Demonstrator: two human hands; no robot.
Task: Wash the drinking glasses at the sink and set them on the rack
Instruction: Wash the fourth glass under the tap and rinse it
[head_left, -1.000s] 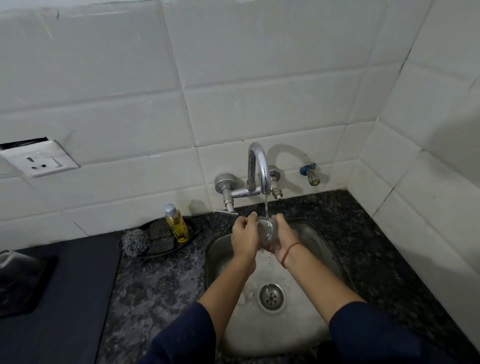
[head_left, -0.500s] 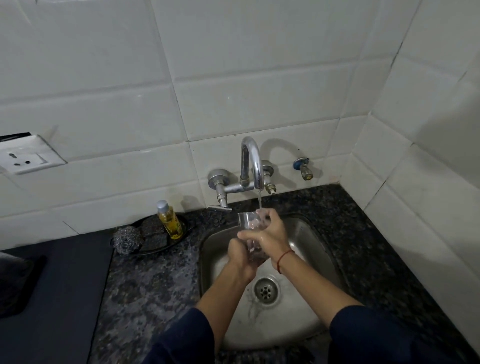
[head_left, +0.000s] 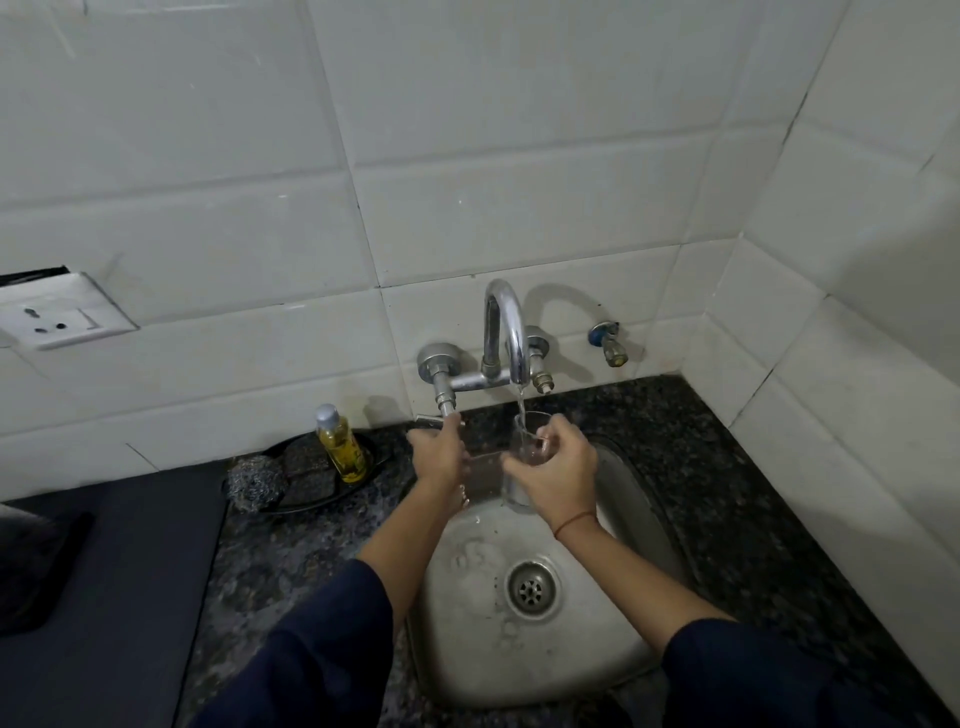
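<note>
A clear drinking glass (head_left: 525, 436) stands upright under the chrome tap spout (head_left: 506, 332), and a thin stream of water runs into it. My right hand (head_left: 558, 467) grips the glass around its side, over the back of the steel sink (head_left: 467, 597). My left hand (head_left: 439, 452) reaches up to the tap's lever handle (head_left: 439, 420) at the left valve, and its fingers curl round the lever. No rack is in view.
A black dish (head_left: 311, 478) left of the sink holds a yellow soap bottle (head_left: 340, 441), dark scrub pads and a steel wool ball (head_left: 254, 480). A small spare valve (head_left: 608, 345) sticks out of the tiled wall. Dark granite counter surrounds the sink; a socket (head_left: 57, 317) is at left.
The glass was turned upright under the stream and stays in my right hand. My left hand let go of it and moved up-left to the tap lever.
</note>
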